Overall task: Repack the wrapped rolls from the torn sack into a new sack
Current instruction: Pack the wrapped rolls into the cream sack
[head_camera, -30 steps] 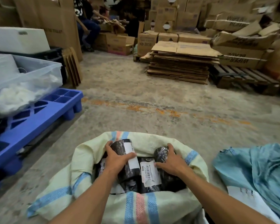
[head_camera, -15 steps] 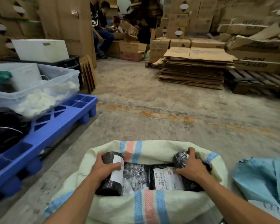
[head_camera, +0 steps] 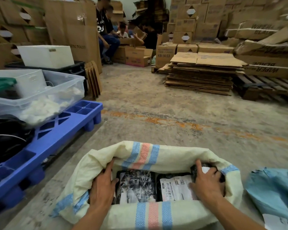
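A cream woven sack (head_camera: 145, 216) with blue and pink stripes stands open on the floor in front of me. Black wrapped rolls lie packed inside, one shiny roll (head_camera: 136, 186) in the middle and one with a white barcode label (head_camera: 175, 188) beside it. My left hand (head_camera: 102, 186) lies with fairly straight fingers against the sack's left inner wall; whatever is under the palm is hidden. My right hand (head_camera: 206, 183) grips a black roll (head_camera: 195, 169) at the sack's right end. A blue-green sack (head_camera: 273, 190) lies crumpled to the right.
A blue plastic pallet (head_camera: 60, 136) carrying a clear bin (head_camera: 61, 90) stands at the left. Flattened cardboard (head_camera: 201, 75) and a wooden pallet (head_camera: 264, 88) lie across the bare concrete floor. Several people (head_camera: 106, 30) sit among stacked cartons at the back.
Both hands moved apart toward the sack's sides and lower. The labelled roll my left hand held has sunk out of sight under it. My view tilted up a little.
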`<action>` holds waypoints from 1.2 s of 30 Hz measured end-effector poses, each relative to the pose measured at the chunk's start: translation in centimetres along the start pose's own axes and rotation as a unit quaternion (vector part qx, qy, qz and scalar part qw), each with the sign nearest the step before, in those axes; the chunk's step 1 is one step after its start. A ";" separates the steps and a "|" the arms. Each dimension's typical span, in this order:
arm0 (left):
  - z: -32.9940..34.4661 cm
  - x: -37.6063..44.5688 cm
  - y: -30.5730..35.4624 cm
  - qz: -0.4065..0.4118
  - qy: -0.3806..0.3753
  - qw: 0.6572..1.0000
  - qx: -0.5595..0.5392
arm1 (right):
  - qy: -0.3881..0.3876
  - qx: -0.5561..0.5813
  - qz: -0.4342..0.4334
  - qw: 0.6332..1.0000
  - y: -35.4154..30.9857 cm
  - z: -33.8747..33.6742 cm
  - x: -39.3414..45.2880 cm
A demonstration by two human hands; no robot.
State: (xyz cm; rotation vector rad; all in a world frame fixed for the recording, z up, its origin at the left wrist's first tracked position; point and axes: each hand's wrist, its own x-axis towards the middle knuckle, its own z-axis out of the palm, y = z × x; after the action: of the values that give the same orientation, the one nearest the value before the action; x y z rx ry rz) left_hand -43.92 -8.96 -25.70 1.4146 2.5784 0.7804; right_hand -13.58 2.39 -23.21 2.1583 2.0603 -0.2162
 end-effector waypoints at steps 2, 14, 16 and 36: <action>-0.1 0.2 0.0 -0.007 -0.032 0.999 0.040 | -0.075 -0.027 -0.029 0.996 0.7 -1.1 0.7; -1.1 0.5 -1.2 0.014 -0.134 0.991 -0.024 | -0.036 -0.160 -0.052 0.985 1.8 -1.6 0.3; -0.6 0.3 -1.8 0.037 -0.108 0.992 -0.049 | -0.020 -0.185 -0.043 0.982 1.5 -1.3 0.0; 0.9 -0.9 2.6 -0.079 -0.233 0.967 -0.060 | -0.083 -0.172 -0.111 0.975 4.5 0.1 -1.0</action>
State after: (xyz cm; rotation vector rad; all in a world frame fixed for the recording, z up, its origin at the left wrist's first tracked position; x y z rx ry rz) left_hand -41.20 -8.23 -25.35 1.1699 2.2071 0.4973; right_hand -9.14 1.20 -23.04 1.6555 2.0612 -0.0557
